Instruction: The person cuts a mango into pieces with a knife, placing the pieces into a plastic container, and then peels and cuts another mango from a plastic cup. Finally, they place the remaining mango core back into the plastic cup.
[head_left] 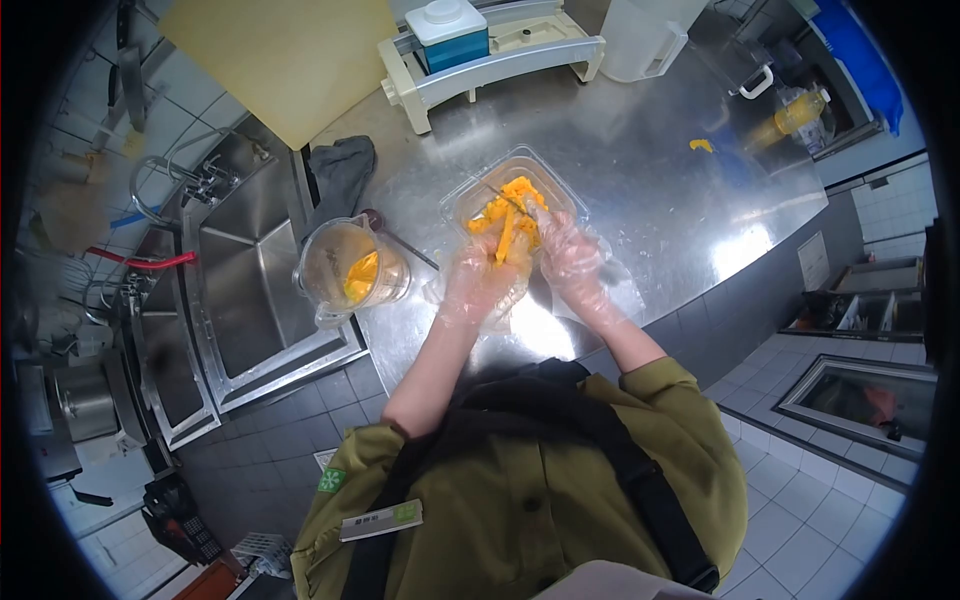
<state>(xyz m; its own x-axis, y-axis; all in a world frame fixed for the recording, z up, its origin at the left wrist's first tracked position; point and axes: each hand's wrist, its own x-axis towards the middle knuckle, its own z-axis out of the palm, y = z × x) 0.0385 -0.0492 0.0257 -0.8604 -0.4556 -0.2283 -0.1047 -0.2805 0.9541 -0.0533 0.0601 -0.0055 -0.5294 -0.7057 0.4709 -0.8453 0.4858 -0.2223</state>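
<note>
Both my hands wear clear plastic gloves. My left hand (478, 282) is closed around a long strip of orange-yellow fruit (506, 236), probably mango. In my right hand (572, 256) is a thin knife (497, 192), its blade pointing up and left across the fruit. Just beyond my hands sits a clear plastic tub (522, 156), with orange fruit pieces (518, 188) in it. The fingers partly hide the strip's lower end and the knife handle.
A clear pitcher (318, 262) with orange pieces stands left, beside the sink (250, 300). A dark cloth (342, 165) and a long-handled utensil (408, 248) lie nearby. Behind are a slicer-like device (500, 75), a yellow board (285, 60) and a white jug (640, 40).
</note>
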